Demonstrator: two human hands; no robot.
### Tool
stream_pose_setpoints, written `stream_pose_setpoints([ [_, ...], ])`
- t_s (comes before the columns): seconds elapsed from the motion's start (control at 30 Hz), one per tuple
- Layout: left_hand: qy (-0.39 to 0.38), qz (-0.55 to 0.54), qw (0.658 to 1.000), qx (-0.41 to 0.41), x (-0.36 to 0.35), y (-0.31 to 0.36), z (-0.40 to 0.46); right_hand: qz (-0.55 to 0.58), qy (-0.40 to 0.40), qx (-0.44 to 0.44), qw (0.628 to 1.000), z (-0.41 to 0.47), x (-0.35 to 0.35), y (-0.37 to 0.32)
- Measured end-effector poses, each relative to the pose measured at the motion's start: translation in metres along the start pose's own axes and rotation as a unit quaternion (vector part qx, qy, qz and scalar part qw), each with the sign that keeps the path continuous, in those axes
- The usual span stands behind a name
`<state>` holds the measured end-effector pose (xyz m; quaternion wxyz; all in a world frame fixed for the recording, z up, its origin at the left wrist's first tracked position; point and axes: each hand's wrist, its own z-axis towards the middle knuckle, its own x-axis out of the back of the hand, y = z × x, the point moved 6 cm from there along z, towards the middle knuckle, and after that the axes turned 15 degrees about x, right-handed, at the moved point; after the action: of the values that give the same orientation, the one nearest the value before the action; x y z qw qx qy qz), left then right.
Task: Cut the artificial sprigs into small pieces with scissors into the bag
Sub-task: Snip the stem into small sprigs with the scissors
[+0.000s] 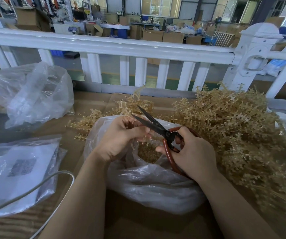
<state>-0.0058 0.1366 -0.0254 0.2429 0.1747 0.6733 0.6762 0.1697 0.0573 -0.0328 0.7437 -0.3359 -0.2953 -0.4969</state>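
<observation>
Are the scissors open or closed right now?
Open. The two dark blades of the scissors spread apart into a V at the tips, above the bag, while the right hand grips the red handles.

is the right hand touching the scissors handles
Touching. The head view shows the right hand with fingers curled through the red loops of the scissors, gripping them above the bag.
</observation>
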Motion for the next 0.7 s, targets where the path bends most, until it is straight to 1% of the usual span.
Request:
stream_pose_setpoints([
  [0.13,-0.007,-0.052,0.999,0.004,-0.0010,-0.0011,-0.0002,0.011,0.008,0.000,1.000,0.0001,0.0002,-0.0006],
  [0.43,0.015,-0.066,0.998,0.012,0.0030,-0.0037,0.0010,0.012,0.017,0.006,1.000,-0.0002,0.0001,-0.0009],
  [0.6,0.026,-0.054,0.998,0.003,0.0043,-0.0012,-0.0001,0.004,0.014,0.005,1.000,-0.0002,-0.0003,-0.0014],
  [0.7,0.034,-0.010,0.999,-0.015,0.0047,0.0026,-0.0021,-0.004,0.001,0.003,1.000,0.0004,-0.0019,0.0000],
])
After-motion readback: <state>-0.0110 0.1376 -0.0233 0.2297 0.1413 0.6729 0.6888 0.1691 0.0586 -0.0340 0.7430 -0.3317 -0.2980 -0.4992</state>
